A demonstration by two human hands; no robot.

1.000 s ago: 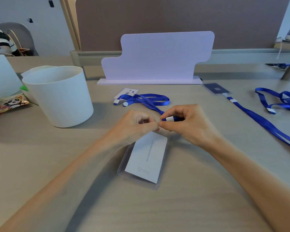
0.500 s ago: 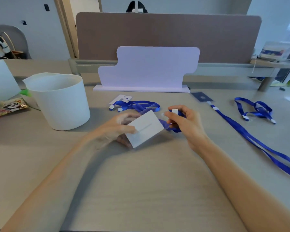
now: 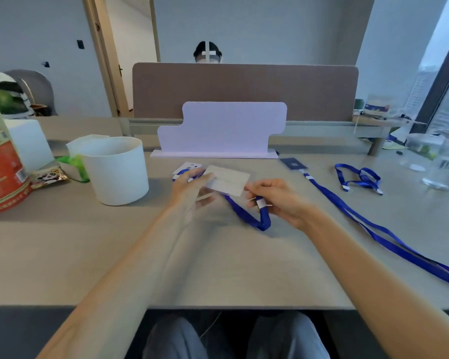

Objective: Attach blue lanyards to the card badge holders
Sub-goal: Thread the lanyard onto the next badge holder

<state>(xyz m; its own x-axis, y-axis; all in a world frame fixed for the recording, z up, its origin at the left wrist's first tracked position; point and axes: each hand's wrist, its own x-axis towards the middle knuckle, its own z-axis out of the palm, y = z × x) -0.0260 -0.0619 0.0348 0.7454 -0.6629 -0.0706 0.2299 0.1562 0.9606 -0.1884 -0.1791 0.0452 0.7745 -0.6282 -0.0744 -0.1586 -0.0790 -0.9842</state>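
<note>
Head view: left hand (image 3: 189, 190) fingers grip the badge holder (image 3: 227, 180); right hand (image 3: 280, 200) fingers pinch the lanyard (image 3: 254, 218).

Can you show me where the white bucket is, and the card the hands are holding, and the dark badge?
white bucket (image 3: 116, 174), head view, front wall.
card (image 3: 228, 180), head view, middle.
dark badge (image 3: 293, 163), head view, middle.

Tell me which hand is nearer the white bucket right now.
Left. The left hand holds the card badge holder just right of the white bucket. The right hand, pinching the blue lanyard, is farther right, beyond the holder.
</note>
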